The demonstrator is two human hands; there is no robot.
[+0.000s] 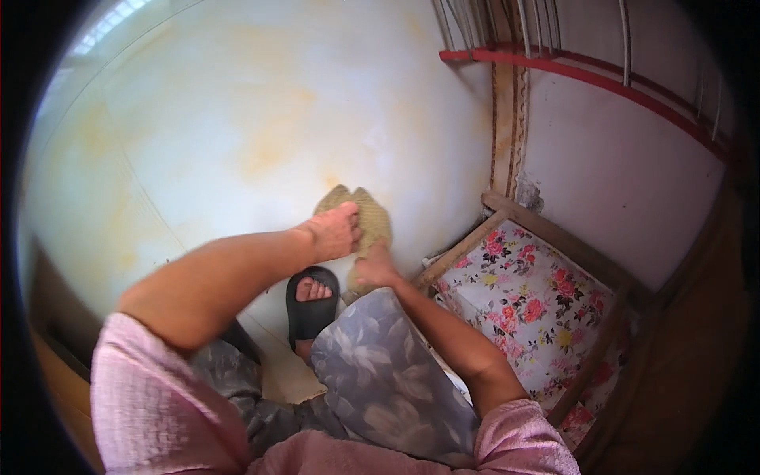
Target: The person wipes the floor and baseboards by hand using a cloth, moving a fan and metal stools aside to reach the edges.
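Observation:
An olive-yellow piece with a ribbed, knitted look [372, 215] is held out in front of my knees, above the pale floor. Its far end splits into two rounded lobes, and its near part passes behind my right hand. My left hand [334, 231] reaches across from the left, its fingers closed on the piece's left side. Lower down, my right hand [375, 267] grips the near part, fingers partly hidden. I cannot tell exactly what the piece is. Grey flowered fabric [380, 340] covers my lap, just below my right hand.
A black slide sandal [313, 321] is on my foot beneath my hands. To the right stands a wooden frame [554, 237] around white cloth with red flowers [514, 305]. A red rail [586, 73] with metal bars runs along the upper right. The shiny floor [198, 158] has yellowish stains.

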